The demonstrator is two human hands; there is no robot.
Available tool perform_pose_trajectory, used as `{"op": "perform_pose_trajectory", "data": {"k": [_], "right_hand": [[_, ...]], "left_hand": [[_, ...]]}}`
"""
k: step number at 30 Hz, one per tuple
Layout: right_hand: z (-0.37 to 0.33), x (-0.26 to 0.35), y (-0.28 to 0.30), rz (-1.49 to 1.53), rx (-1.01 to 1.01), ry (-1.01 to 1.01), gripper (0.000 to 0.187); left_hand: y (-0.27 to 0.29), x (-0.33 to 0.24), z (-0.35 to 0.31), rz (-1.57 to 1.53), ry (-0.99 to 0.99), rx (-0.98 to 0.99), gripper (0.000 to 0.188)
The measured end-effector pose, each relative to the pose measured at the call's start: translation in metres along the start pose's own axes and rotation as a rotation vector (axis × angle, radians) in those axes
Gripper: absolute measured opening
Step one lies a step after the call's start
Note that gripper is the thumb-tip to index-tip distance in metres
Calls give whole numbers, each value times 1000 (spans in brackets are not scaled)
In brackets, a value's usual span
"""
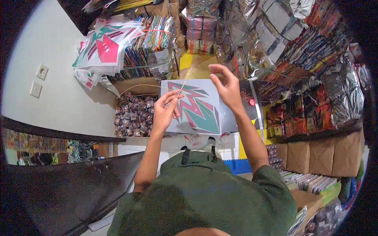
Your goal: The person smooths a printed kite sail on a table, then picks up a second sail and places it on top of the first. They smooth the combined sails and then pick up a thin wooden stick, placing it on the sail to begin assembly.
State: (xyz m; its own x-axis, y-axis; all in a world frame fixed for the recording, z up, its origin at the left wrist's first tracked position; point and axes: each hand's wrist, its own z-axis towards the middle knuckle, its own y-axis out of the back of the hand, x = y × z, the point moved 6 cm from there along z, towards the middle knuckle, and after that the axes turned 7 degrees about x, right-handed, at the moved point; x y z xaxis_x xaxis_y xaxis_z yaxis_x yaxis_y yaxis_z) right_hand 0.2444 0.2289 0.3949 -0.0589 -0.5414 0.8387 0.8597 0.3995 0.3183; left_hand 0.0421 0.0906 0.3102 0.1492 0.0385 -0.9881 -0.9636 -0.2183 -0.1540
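Note:
My left hand (pixel 166 109) pinches two thin, pale sticks where they cross. One is a curved stick (pixel 143 85) bowing out to the left; the other, a straight stick (pixel 186 80), points away from me. To the right, my right hand (pixel 226 87) is raised with thumb and fingers apart, and I see nothing in it. Below both hands lies a white sheet (pixel 214 94) with a pink, green and grey angular pattern. A small red round thing (pixel 251 102) sits right of the sheet beside tangled reddish thread (pixel 246 94).
A box of small dark wrapped pieces (pixel 136 116) stands left of the sheet. Printed pink-and-green sheets (pixel 106 49) lie on stacked packets at the back left. Plastic-wrapped bundles (pixel 201 29) crowd the back, and brown paper parcels (pixel 321 155) line the right.

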Motion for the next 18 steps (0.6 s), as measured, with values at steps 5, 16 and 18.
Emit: {"op": "perform_pose_trajectory", "data": {"k": [5, 16, 18], "right_hand": [[-17, 51, -20, -470, -5, 286, 39], [-27, 27, -24, 101, -31, -97, 52], [-24, 19, -22, 170, -18, -114, 54]], "left_hand": [[7, -12, -11, 57, -27, 34, 26], [4, -17, -18, 10, -20, 119, 26], [5, -17, -15, -3, -27, 154, 27]]}}
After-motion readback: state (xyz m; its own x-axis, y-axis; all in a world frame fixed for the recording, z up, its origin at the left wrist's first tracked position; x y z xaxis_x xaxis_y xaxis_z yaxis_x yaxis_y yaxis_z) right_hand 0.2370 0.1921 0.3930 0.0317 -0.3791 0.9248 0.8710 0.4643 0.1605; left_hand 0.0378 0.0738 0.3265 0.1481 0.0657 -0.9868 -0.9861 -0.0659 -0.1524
